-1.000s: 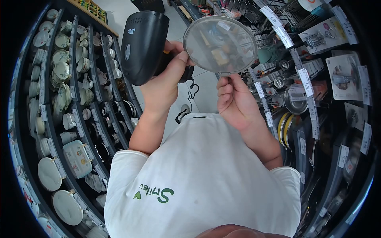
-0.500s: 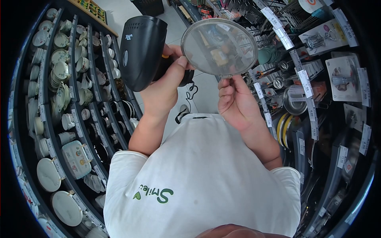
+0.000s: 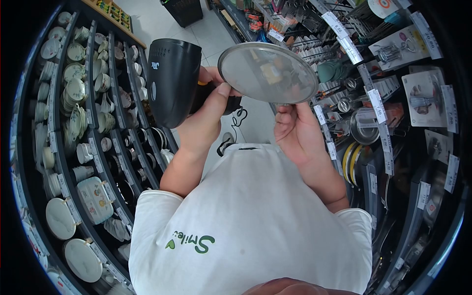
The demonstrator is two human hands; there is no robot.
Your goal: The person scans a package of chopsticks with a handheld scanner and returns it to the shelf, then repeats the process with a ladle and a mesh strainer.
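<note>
My left hand is closed around a black handheld device with white-blue lettering and an orange part by my fingers. Its thumb tip and a finger lie close to the left rim of a round, fine-mesh strainer; whether they touch it is unclear. With pinched fingers, my right hand grips the strainer at the near edge of its rim, where a small metal piece shows. The mesh disc is tilted, and shelves show through it. A dark coiled cord hangs below the device.
Shelves of bowls and plates run along the left. On the right, racks hold kitchen utensils, packaged tools and price labels. A black basket stands on the tiled floor ahead. My white shirt fills the lower middle.
The strainer has tilted to a flatter, narrower oval and its far edge has dropped. The black device has moved slightly down and towards me. Both hands keep their grip.
</note>
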